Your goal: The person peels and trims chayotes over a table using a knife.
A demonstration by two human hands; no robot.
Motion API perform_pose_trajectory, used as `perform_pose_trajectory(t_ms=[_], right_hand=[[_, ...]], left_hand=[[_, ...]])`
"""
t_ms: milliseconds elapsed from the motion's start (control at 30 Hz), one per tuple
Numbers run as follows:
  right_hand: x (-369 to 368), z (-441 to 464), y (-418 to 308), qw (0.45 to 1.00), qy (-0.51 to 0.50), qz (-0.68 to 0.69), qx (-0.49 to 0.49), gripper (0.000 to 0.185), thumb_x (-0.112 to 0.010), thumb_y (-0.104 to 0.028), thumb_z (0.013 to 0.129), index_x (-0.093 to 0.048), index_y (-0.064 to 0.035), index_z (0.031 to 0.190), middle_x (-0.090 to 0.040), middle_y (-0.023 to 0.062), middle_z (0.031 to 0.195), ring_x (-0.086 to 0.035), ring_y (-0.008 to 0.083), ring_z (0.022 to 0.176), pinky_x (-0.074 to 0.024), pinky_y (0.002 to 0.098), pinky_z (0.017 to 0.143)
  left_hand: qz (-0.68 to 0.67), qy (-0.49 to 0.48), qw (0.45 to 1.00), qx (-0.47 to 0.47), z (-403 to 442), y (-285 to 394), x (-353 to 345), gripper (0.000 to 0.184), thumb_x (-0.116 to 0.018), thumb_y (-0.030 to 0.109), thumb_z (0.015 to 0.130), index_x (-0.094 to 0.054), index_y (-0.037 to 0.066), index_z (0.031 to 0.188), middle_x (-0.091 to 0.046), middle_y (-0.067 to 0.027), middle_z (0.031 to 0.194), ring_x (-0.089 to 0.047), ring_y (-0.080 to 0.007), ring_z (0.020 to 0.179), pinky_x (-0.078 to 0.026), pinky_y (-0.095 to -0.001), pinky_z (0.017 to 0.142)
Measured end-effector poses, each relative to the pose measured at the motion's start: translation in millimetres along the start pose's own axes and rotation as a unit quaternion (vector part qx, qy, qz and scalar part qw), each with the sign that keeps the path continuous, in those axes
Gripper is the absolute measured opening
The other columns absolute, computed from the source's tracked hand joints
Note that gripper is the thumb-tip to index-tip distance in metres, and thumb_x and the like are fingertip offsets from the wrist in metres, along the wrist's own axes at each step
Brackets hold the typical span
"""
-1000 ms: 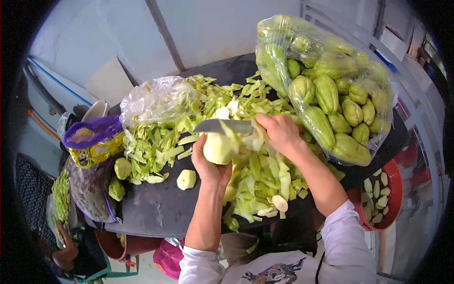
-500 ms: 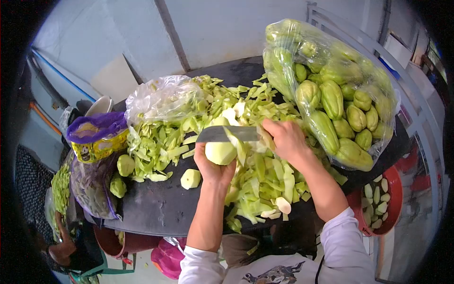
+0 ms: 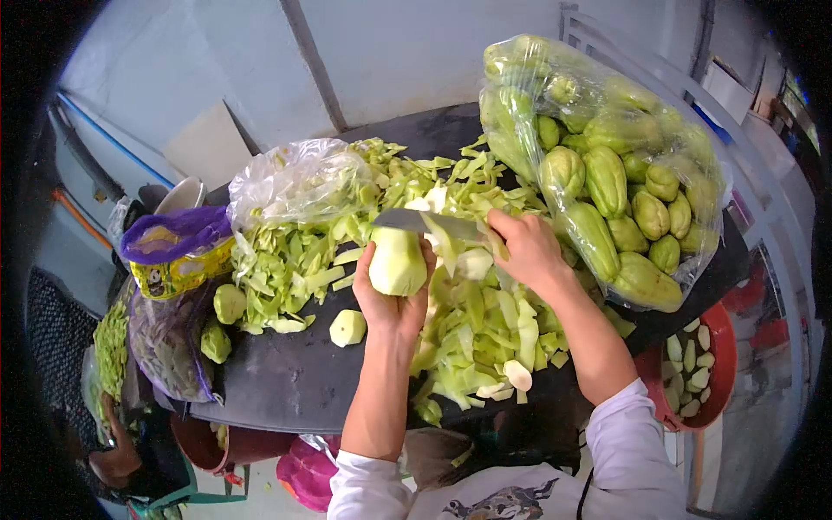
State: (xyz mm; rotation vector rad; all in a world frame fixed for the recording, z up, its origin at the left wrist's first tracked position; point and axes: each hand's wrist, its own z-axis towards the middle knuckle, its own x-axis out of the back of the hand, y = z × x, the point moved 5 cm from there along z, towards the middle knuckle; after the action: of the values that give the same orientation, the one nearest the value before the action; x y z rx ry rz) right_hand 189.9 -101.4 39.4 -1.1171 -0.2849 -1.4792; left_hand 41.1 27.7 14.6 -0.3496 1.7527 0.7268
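My left hand [image 3: 392, 303] is wrapped around a peeled chayote [image 3: 398, 263], pale green and held upright above the table. In my right hand [image 3: 525, 251] is a knife [image 3: 416, 222], its broad blade pointing left across the top of the chayote. A strip of peel [image 3: 446, 243] hangs at the blade. Beneath and around both hands lies a wide heap of green peelings [image 3: 485, 321]. One cut chayote piece [image 3: 347, 328] rests on the dark table just left of my left wrist.
A clear plastic bag of unpeeled chayotes [image 3: 624, 186] stands at the back right. Peeled ones fill a red bucket [image 3: 726, 364] below. On the left are a purple mesh sack [image 3: 169, 338], two loose chayotes [image 3: 230, 303], and a crumpled plastic bag [image 3: 299, 178]. Another person's arm [image 3: 117, 446] shows at lower left.
The knife has risen from across the chayote's upper side to its top edge, and its blade has shifted right. The chayote now stands more upright in my left hand.
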Motion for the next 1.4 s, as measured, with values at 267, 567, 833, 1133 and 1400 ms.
perform_pose_trajectory(t_ms=[267, 567, 833, 1133, 1400], right_hand=[[-2.9, -15.2, -38.1, 0.989, 0.048, -0.052, 0.128, 0.002, -0.056, -0.009, 0.083, -0.054, -0.0093, 0.083, -0.063, 0.012, 0.065, -0.067, 0.0309, 0.059, -0.0522, 0.0417, 0.05], [-1.2, -15.4, -39.2, 0.988, 0.051, -0.076, 0.126, 0.002, -0.056, -0.009, 0.082, -0.054, -0.0103, 0.082, -0.062, 0.0105, 0.063, -0.067, 0.0296, 0.057, -0.0529, 0.0401, 0.049], [-5.2, -6.0, 1.6, 0.995, 0.003, -0.087, 0.041, 0.005, -0.055, -0.013, 0.085, -0.057, -0.0106, 0.089, -0.065, 0.0152, 0.068, -0.066, 0.0368, 0.063, -0.0516, 0.0471, 0.056], [-1.6, -8.9, -25.0, 0.997, -0.003, -0.037, 0.064, 0.007, -0.061, -0.012, 0.084, -0.056, -0.0084, 0.087, -0.065, 0.0144, 0.068, -0.065, 0.0366, 0.065, -0.0501, 0.0457, 0.058], [-7.4, 1.1, 22.8, 0.992, -0.056, -0.074, -0.084, 0.021, -0.071, -0.011, 0.077, -0.06, -0.0067, 0.094, -0.067, 0.0181, 0.075, -0.066, 0.0383, 0.074, -0.0512, 0.0469, 0.067]], left_hand=[[0.028, -0.05, 0.998, 0.0, 4.4, 0.7, 4.0, 0.051, -0.043, 0.037, 0.097, -0.054, -0.004, 0.125, -0.062, -0.0194, 0.11, -0.06, -0.029, 0.098, -0.049, -0.0413, 0.094], [0.023, -0.056, 0.998, 0.01, 5.8, -2.8, 7.5, 0.049, -0.047, 0.036, 0.095, -0.056, -0.004, 0.123, -0.062, -0.0217, 0.111, -0.061, -0.0311, 0.098, -0.053, -0.0419, 0.09], [0.059, -0.001, 0.997, -0.045, -1.7, 5.4, 4.2, 0.037, -0.046, 0.03, 0.093, -0.061, 0.005, 0.116, -0.066, -0.0104, 0.111, -0.064, -0.0273, 0.1, -0.053, -0.0402, 0.089], [0.104, 0.018, 0.993, -0.055, -5.7, 0.1, 8.3, 0.039, -0.047, 0.033, 0.094, -0.057, 0.004, 0.117, -0.066, -0.0121, 0.111, -0.064, -0.0258, 0.099, -0.054, -0.0403, 0.089], [0.089, -0.115, 0.989, 0.017, -4.1, -5.5, -9.3, 0.045, -0.052, 0.034, 0.09, -0.057, 0.001, 0.121, -0.065, -0.0156, 0.106, -0.063, -0.0259, 0.091, -0.055, -0.0386, 0.076]])
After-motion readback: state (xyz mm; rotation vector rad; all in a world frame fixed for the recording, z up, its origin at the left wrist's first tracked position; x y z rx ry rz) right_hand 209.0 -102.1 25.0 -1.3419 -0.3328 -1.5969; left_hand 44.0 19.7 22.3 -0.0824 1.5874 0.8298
